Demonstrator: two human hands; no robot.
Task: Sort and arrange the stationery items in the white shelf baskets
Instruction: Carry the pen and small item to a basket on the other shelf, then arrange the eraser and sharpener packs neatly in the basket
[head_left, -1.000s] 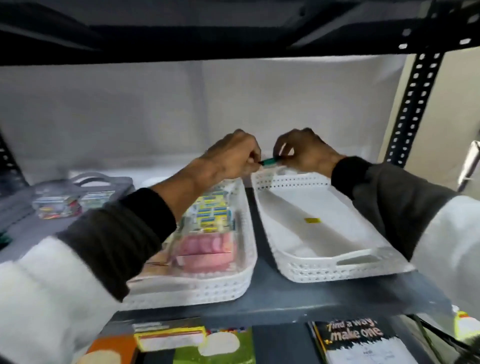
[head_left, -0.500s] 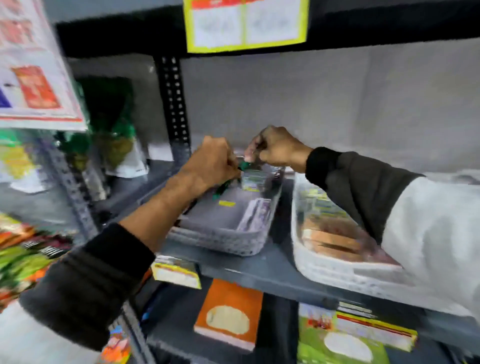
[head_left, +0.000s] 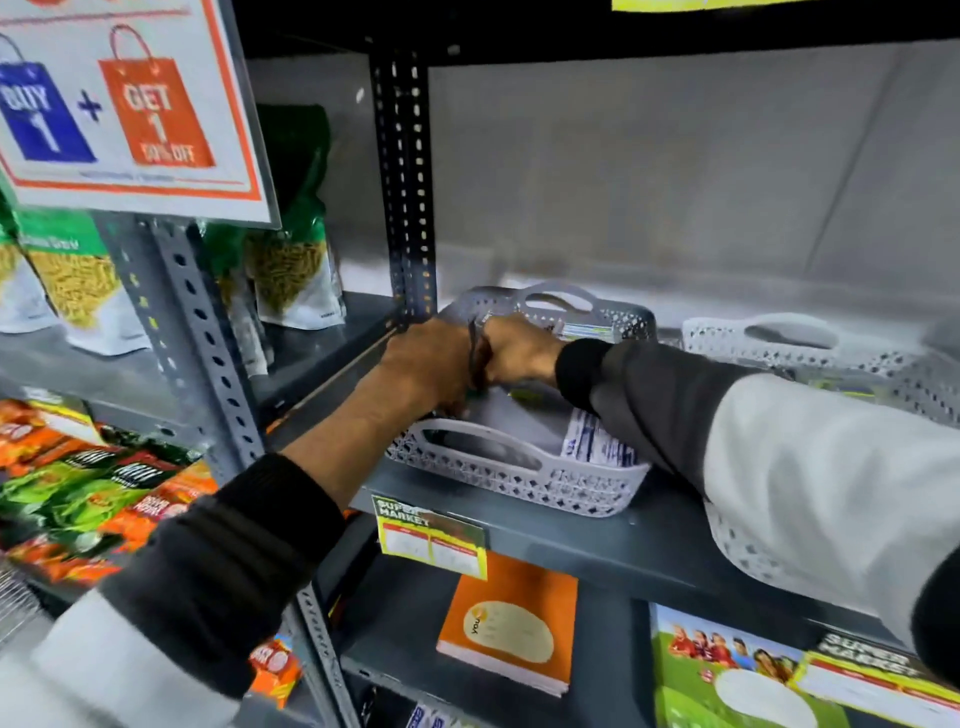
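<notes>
Grey perforated basket (head_left: 519, 462) near shelf (head_left: 571, 540) edge; left hand (head_left: 431, 358), right hand (head_left: 519, 348) touching inside, grips unclear. Risk: sleeve drags basket off.

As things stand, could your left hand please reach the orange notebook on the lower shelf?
Probably yes: the left hand is over the grey basket, and the orange notebook lies uncovered below it, near the shelf's open front.
</notes>
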